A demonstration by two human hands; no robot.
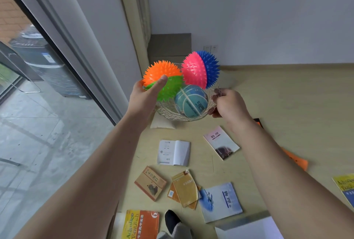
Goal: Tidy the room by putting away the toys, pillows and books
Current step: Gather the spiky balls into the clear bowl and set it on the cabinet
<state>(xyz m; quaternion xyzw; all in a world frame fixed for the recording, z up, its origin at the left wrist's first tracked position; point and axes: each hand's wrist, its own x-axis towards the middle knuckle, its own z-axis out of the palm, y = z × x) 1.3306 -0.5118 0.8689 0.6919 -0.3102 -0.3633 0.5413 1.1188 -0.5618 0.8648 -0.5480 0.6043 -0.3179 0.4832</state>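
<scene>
Left hand [145,95]: gripping orange-green ball [162,78], thumb pressing on top.
Right hand [229,104]: pinching basket [168,114] rim, right side.
Technique: likely best keeping basket level while seating ball low.

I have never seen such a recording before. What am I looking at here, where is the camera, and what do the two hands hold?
There is no machine here. A person wears one wide-angle camera on the head, so this single picture looks forward and down along both bare arms. The left hand grips an orange-and-green spiky ball at the edge of a pale woven basket. The right hand holds the basket's rim on the other side. Inside the basket sit a pink-and-blue spiky ball and a smooth blue ball. Below, on the light wooden floor, several books lie scattered, for example a blue book and a brown book. On the left is a glass door.
</scene>
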